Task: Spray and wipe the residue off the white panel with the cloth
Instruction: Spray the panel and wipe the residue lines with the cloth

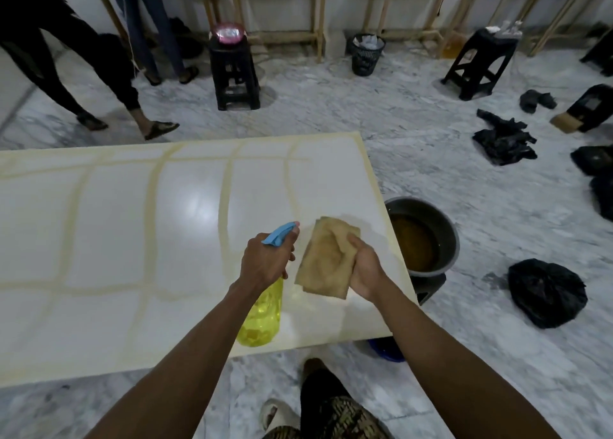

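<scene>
left hand: left hand curled round the neck of the spray bottle, forefinger up by the blue nozzle, on or near the trigger (can't tell if pressing). bottle yellow, see-through, some liquid low in it, held above the near right part of the panel.
right hand: right hand grips the cloth along its right edge, thumb on top, fingers wrapped under. cloth tan, folded, looks stained; hangs just over the panel, can't tell if its far end touches.
panel: white panel lies flat and raised off the marble floor, takes up the left and centre of the view; its right end is under both hands.
residue: yellowish residue lines run in a grid across nearly the whole surface and along the far edge.
progress: early, judging by the lines. only a small patch past the cloth near the right corner looks blurred or wet, maybe already worked. almost all of the grid is left.
step: spraying or about to, nozzle aimed away toward the lines ahead; wipe follows.
nearby: grey basin with brown liquid sits beside the panel's right edge, on a black stool.
</scene>
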`<state>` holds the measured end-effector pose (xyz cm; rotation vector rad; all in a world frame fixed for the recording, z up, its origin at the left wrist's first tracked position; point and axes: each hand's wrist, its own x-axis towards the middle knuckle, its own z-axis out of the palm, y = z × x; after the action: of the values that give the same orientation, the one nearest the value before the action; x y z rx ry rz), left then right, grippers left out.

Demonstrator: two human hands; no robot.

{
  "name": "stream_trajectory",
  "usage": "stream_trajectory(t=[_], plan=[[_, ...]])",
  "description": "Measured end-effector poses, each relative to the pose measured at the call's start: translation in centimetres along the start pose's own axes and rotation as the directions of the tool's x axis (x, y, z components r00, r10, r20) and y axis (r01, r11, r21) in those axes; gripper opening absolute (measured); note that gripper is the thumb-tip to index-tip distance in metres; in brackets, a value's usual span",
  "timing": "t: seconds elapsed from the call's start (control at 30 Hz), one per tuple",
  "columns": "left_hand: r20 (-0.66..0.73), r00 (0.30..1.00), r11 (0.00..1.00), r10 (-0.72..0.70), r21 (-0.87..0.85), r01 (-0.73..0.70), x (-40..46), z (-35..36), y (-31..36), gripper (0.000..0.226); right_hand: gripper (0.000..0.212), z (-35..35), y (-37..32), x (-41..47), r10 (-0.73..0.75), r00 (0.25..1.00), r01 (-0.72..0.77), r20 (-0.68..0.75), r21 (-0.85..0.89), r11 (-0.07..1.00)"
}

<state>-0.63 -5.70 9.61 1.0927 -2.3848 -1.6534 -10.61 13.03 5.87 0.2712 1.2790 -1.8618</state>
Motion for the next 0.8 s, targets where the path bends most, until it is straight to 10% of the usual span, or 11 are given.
stream_trajectory(t=[0.3,0.47,0.63,0.8], plan=[[-0.038,0.999,0.993,-0.004,-0.116,0.0,11.2,-3.3,3.4,0.052,0.048,4.5,-10.1,16.2,-0.303,0.913,0.077,-0.271,-0.616,0.784],[-0.069,0.998,0.988,-0.005,-0.153,-0.006,21.1,-4.4,7.0,0.045,0.036,6.3,-17.0,28.4,-0.595,0.804,0.246,-0.007,-0.907,0.343],[-0.103,0.994,0.99,0.025,-0.132,-0.038,28.2,-4.7,8.5,0.037,0.051,7.9,-16.3,40.1,-0.418,0.872,0.147,0.254,-0.951,-0.271],[-0.118,0.993,0.988,-0.003,-0.151,-0.015,31.8,-5.1,7.5,0.049,0.056,8.0,-11.2,45.2,-0.307,0.917,0.106,0.254,-0.898,-0.426]])
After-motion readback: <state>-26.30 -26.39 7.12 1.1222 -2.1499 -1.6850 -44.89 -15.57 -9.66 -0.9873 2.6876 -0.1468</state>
